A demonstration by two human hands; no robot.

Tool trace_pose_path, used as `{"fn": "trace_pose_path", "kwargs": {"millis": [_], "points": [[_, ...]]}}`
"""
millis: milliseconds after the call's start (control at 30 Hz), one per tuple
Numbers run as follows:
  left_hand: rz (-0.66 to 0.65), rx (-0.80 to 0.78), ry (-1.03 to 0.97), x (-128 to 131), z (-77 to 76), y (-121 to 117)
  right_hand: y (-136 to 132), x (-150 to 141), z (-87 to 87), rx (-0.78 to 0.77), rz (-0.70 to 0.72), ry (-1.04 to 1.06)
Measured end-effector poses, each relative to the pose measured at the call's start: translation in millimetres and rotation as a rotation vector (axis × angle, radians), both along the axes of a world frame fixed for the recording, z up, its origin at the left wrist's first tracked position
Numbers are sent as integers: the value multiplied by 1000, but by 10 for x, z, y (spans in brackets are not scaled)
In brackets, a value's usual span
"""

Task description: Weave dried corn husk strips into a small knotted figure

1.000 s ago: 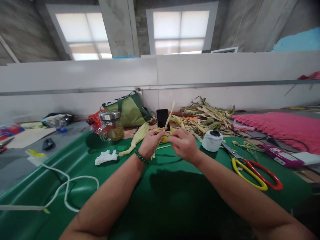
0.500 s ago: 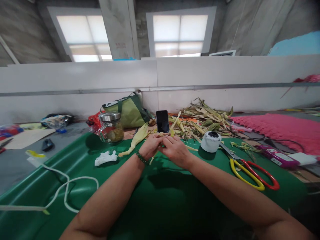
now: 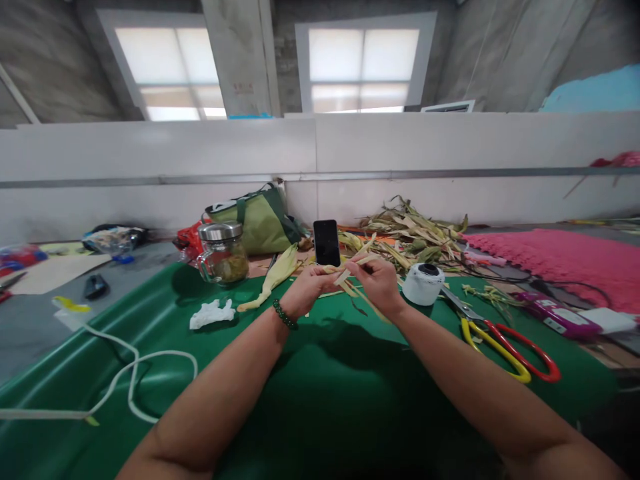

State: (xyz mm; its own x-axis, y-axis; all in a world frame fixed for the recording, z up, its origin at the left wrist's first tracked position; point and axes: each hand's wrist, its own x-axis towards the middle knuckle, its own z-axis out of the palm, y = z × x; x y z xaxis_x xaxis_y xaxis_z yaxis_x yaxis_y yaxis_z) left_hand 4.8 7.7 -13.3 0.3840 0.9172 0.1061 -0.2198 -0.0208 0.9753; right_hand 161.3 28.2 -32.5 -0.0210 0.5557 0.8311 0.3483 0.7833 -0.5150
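Observation:
In the middle of the head view, my left hand [image 3: 309, 291] is closed in a pinch on a pale, twisted length of corn husk. My right hand [image 3: 379, 283], a little apart from it, pinches a flat corn husk strip [image 3: 345, 275] that crosses between the two hands. Loose husk ends hang below the fingers over the green mat [image 3: 320, 400]. A green bead bracelet [image 3: 285, 315] circles my left wrist. Just behind the hands a dark phone [image 3: 327, 243] stands upright. A bundle of pale husk [image 3: 275, 277] lies left of my left hand.
Right of my hands stand a white thread spool [image 3: 423, 284] and large scissors [image 3: 483, 323] with yellow and red handles. A glass jar mug [image 3: 223, 253], a green bag [image 3: 263, 220] and crumpled white tissue [image 3: 213, 314] are on the left. Dried husks [image 3: 413, 227] are heaped at the back.
My hands were close together; now my right hand has moved right, away from my left. More of the husk strip shows between them.

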Motion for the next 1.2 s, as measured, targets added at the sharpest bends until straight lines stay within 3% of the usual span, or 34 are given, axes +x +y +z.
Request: {"fn": "trace_pose_path", "kwargs": {"millis": [100,300,400,467,567,633,700,867,1033,1133,1200], "points": [[-26,-13,-28,18,41,-53,13,29,39,-44,8,33],[99,95,93,18,38,-72,-29,39,55,-34,6,9],[168,34,60,-40,45,-25,19,122,30,-53,-23,-58],[215,-22,5,-95,65,16,42,174,18,36,-60,-160],[239,-46,-39,-154,91,61,8,175,21,250,47,-346],[233,-36,-42,-155,94,67,-54,122,31,333,175,-395],[220,-20,-41,-130,85,54,-116,61,42,375,206,-394],[240,-50,-85,-89,73,30,-148,33,62,390,206,-512],[219,-114,-82,-140,94,64,-86,109,61,394,252,-491],[201,-97,-66,-139,78,70,-92,97,65,406,293,-494],[194,-44,-31,-122,60,60,-114,71,76,333,307,-447]]}}
